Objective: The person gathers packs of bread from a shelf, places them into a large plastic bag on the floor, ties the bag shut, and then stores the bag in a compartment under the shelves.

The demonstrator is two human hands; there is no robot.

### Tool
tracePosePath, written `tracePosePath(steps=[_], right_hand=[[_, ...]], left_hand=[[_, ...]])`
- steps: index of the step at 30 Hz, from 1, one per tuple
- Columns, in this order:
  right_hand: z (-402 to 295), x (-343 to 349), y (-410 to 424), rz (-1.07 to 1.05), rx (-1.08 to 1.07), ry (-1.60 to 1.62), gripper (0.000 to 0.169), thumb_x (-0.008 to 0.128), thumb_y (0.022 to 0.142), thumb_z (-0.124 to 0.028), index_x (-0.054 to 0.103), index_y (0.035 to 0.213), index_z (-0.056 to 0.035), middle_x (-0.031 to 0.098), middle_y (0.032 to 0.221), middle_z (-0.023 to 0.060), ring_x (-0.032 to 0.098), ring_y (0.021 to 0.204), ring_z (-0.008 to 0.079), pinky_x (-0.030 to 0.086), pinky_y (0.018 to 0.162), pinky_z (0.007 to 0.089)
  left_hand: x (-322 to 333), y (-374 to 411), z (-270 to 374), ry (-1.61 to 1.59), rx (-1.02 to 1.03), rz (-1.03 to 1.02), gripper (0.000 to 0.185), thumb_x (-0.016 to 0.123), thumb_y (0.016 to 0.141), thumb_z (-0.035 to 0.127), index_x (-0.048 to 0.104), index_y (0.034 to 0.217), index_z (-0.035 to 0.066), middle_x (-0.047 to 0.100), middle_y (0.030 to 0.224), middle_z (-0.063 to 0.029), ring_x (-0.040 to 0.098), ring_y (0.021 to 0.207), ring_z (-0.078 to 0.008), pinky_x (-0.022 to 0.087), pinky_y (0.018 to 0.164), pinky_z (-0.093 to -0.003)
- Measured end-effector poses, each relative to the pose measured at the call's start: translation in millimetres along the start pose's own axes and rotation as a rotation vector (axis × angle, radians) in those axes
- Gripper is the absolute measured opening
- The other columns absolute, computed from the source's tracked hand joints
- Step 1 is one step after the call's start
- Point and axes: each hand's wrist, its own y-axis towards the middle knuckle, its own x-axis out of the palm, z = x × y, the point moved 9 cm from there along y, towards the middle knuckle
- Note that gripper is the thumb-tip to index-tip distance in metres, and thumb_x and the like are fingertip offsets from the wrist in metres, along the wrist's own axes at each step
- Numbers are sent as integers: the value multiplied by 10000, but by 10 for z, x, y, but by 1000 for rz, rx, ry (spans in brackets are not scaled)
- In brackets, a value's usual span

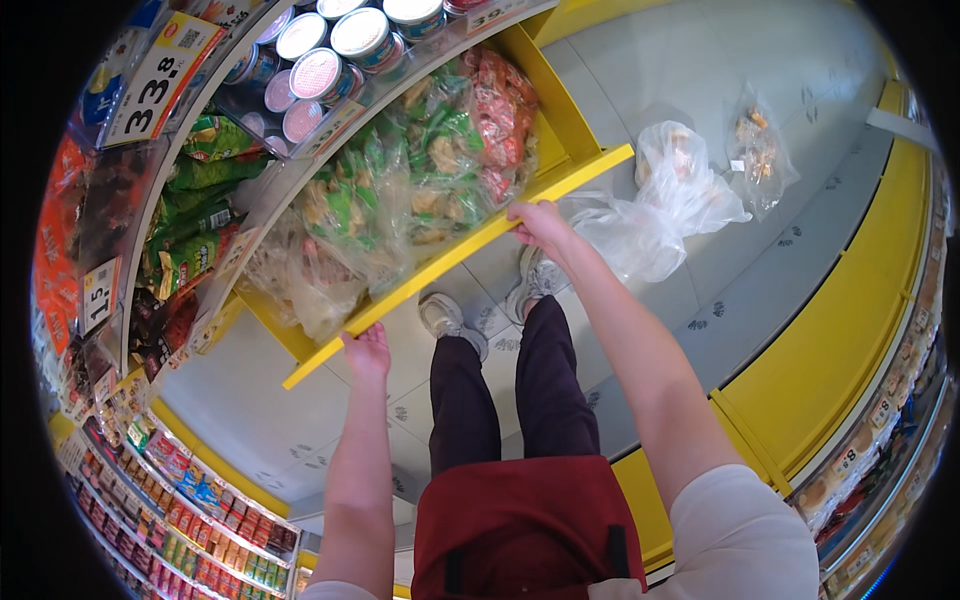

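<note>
A yellow drawer (566, 112) is pulled out from beneath the store shelf. My left hand (368, 351) grips the near end of its front edge, and my right hand (541, 225) grips the same edge farther along. Inside lie clear plastic bags of green-wrapped snacks (352, 199), with a bag of red-wrapped snacks (501, 120) at the far end. A clear bag of brownish packs (315, 277) fills the near end and partly hangs over the drawer's side. The undersides of both hands' fingers are hidden.
Clear plastic bags (671, 202) lie on the tiled floor beyond my right hand, beside another bag of snacks (757, 154). Tubs (319, 75) stand on the shelf above the drawer. A yellow shelf base (825, 322) runs along the right; packed shelves (195, 510) stand at lower left.
</note>
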Motion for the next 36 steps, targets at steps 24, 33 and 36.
tracePosePath(steps=[24,33,36], right_hand=[[-1976,1304,791,-319,-317,109,235,587,743,-108,540,971,-76,507,761,-11,434,654,102,334,511,285],[-2039,1134,690,-202,-429,-140,391,614,804,-183,544,1166,-54,619,905,72,559,801,178,459,707,310],[-1526,435,888,-11,-527,-451,393,600,841,-232,530,1172,-33,642,1000,142,611,927,253,482,807,349]], left_hand=[[1916,577,1451,88,48,-340,513,402,758,-139,447,1246,13,502,1217,-139,486,1158,-242,475,879,-334],[1942,699,1477,168,121,-289,438,405,788,-89,472,1202,38,502,1261,-84,449,1237,-210,354,991,-383],[2264,566,1362,324,185,-330,478,407,805,-52,434,1268,66,451,1369,-99,417,1281,-215,305,1037,-397]])
